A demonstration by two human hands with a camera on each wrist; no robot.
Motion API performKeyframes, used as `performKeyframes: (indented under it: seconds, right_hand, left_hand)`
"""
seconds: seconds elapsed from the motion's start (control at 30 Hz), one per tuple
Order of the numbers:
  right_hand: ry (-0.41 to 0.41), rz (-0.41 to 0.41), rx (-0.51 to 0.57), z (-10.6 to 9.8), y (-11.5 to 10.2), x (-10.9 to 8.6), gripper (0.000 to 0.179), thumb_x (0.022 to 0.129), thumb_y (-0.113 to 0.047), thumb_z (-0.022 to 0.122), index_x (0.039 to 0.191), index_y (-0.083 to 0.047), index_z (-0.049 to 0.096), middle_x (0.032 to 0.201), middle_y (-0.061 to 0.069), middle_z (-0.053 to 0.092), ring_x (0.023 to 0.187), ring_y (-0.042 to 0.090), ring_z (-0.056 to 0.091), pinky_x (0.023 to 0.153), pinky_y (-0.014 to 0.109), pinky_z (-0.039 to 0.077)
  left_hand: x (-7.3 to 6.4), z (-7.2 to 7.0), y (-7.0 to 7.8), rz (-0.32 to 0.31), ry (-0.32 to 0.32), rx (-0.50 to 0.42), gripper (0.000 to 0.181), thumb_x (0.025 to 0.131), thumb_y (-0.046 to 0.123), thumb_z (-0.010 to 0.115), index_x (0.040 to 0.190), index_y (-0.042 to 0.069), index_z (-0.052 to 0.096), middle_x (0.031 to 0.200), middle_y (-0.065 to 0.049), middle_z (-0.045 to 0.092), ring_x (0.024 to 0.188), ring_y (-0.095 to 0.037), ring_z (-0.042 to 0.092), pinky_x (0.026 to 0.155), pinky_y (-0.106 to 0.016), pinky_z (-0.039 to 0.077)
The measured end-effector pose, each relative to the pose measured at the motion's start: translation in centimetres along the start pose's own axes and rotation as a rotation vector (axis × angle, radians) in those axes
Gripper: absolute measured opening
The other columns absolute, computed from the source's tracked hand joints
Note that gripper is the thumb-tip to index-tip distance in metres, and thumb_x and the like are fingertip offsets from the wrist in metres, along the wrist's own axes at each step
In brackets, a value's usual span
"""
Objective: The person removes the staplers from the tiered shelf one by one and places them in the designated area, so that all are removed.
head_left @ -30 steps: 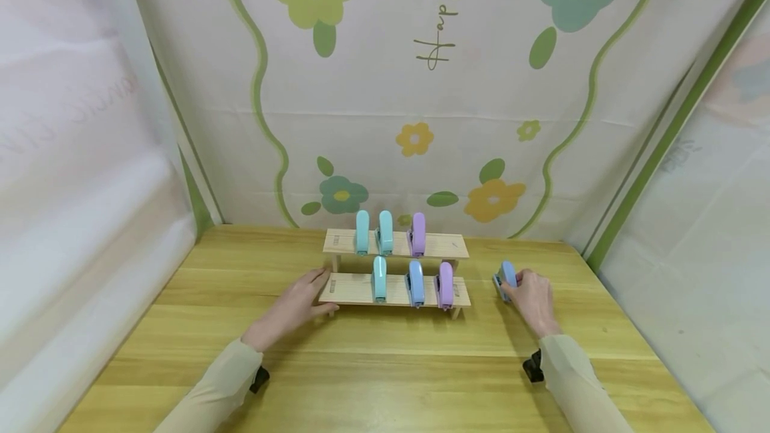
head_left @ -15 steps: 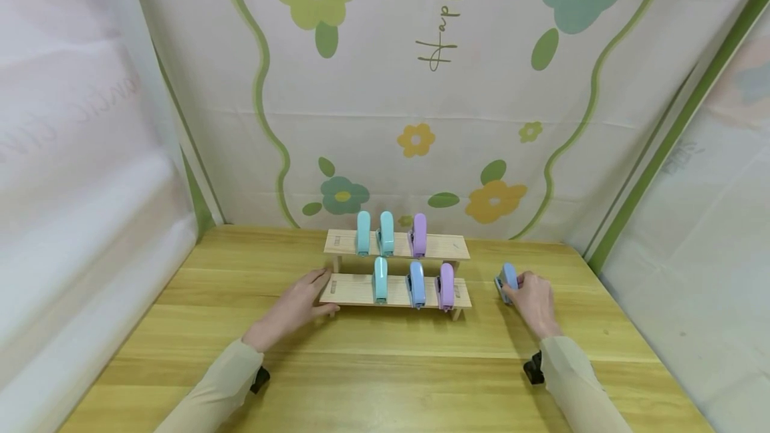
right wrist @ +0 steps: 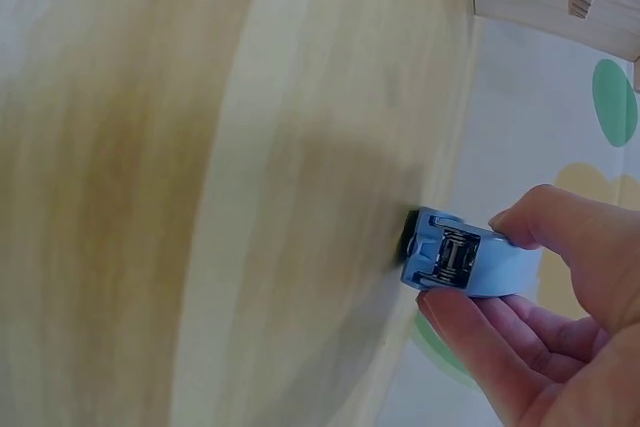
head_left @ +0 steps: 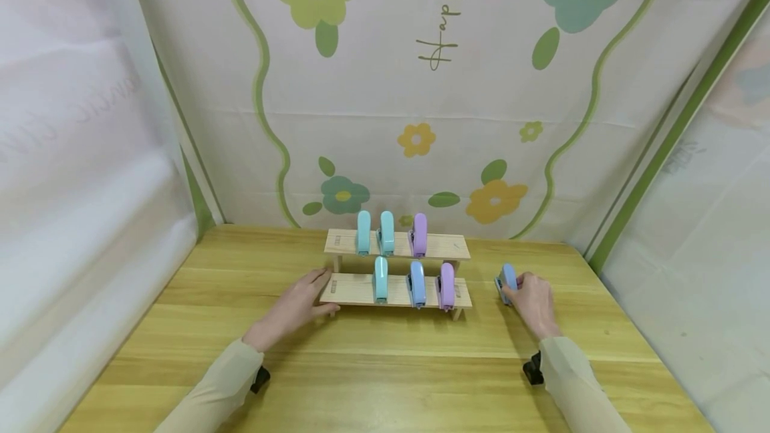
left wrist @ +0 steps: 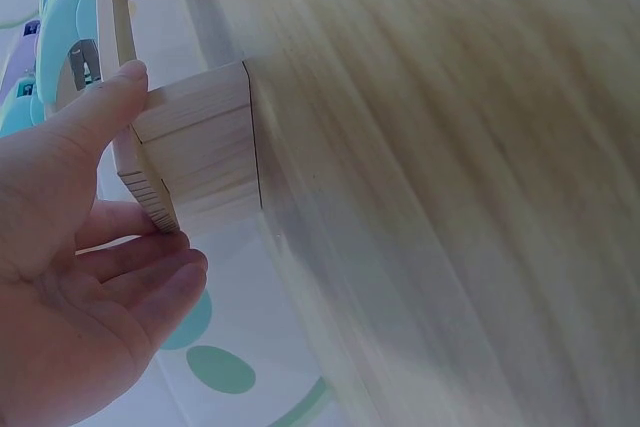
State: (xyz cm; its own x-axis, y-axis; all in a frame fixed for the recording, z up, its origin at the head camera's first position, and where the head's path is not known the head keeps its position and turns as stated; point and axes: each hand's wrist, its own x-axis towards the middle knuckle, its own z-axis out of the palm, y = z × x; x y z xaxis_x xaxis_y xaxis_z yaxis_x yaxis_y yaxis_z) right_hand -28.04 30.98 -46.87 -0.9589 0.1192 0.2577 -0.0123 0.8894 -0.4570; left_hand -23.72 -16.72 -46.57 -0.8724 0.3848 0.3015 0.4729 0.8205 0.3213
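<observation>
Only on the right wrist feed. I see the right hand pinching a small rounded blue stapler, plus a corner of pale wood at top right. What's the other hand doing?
Observer: The bare left hand in a beige sleeve holds the left end of a low, rectangular pale wooden front shelf.
Operator: Anything on that shelf matching the stapler I see?
Observer: Yes, a rounded blue stapler, between a rounded turquoise stapler and a rounded purple stapler.
Operator: And behind it?
Observer: A higher pale wooden rear shelf bears three more; left to right: one turquoise, another turquoise, one purple.
</observation>
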Motion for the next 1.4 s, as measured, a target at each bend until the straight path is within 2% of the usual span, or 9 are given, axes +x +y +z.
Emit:
performKeyframes:
  seconds: [0.3, 0.5, 0.8, 1.03, 1.4]
  right_hand:
    - [-0.021, 0.023, 0.009, 0.06, 0.08, -0.21, 0.030, 0.086, -0.018, 0.072, 0.093, 0.011, 0.065, 0.085, 0.028, 0.070, 0.060, 0.020, 0.062, 0.048, 0.028, 0.052]
    - [-0.036, 0.028, 0.012, 0.04, -0.03, -0.30, 0.030, 0.087, -0.018, 0.072, 0.093, 0.011, 0.064, 0.086, 0.028, 0.070, 0.062, 0.021, 0.064, 0.049, 0.029, 0.054]
    - [-0.067, 0.046, 0.038, -0.12, -0.12, -0.34, 0.030, 0.089, -0.016, 0.069, 0.096, 0.012, 0.063, 0.088, 0.029, 0.070, 0.063, 0.021, 0.064, 0.049, 0.028, 0.054]
    - [-0.062, 0.039, 0.027, -0.10, -0.11, -0.34, 0.030, 0.088, -0.016, 0.070, 0.097, 0.012, 0.063, 0.089, 0.031, 0.070, 0.064, 0.022, 0.066, 0.049, 0.029, 0.056]
    - [-0.063, 0.036, 0.019, -0.18, -0.17, -0.36, 0.032, 0.089, -0.016, 0.070, 0.097, 0.013, 0.063, 0.091, 0.031, 0.069, 0.065, 0.023, 0.066, 0.049, 0.028, 0.055]
  left_hand:
    - [-0.06, -0.19, 0.14, 0.010, 0.006, 0.008, 0.077, 0.085, 0.033, 0.078, 0.140, -0.011, 0.048, 0.143, -0.029, 0.051, 0.128, -0.044, 0.055, 0.105, -0.051, 0.052]
    - [-0.06, -0.25, 0.10, -0.011, -0.020, -0.014, 0.078, 0.086, 0.034, 0.077, 0.143, -0.010, 0.045, 0.145, -0.029, 0.049, 0.131, -0.044, 0.053, 0.107, -0.052, 0.050]
    - [-0.01, -0.17, 0.05, -0.010, -0.023, -0.015, 0.079, 0.086, 0.033, 0.077, 0.143, -0.010, 0.044, 0.146, -0.029, 0.048, 0.131, -0.045, 0.052, 0.107, -0.053, 0.050]
    - [-0.05, -0.19, 0.11, -0.015, -0.037, -0.027, 0.079, 0.087, 0.033, 0.076, 0.144, -0.010, 0.043, 0.147, -0.029, 0.047, 0.132, -0.044, 0.051, 0.108, -0.053, 0.049]
    - [0.00, -0.19, 0.10, -0.015, -0.033, 0.003, 0.077, 0.087, 0.033, 0.076, 0.142, -0.010, 0.045, 0.146, -0.029, 0.048, 0.131, -0.044, 0.052, 0.107, -0.052, 0.050]
